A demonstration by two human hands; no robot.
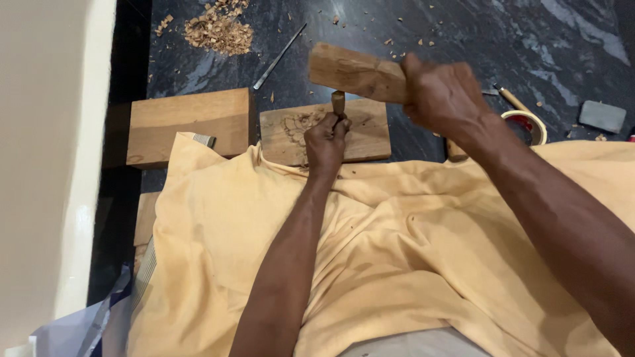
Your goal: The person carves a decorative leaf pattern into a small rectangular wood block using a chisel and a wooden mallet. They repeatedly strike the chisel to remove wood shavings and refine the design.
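My left hand (325,140) grips a chisel upright; its wooden handle top (338,100) sticks out above my fist. The chisel stands on a small wooden board (367,135) that carries a carved floral pattern (296,124) on its left part. My right hand (440,92) holds a thick wooden mallet block (354,71) level, just above the chisel's handle top. The blade of the chisel is hidden behind my left hand. A yellow cloth (370,258) covers my lap and reaches the board's near edge.
A larger plain wooden block (188,125) lies left of the carved board. On the dark stone floor sit a pile of wood chips (219,30), a thin metal tool (279,57), a roll of tape (529,124), a grey sharpening stone (602,116) and another wooden-handled tool (510,98). A pale wall (46,165) stands at left.
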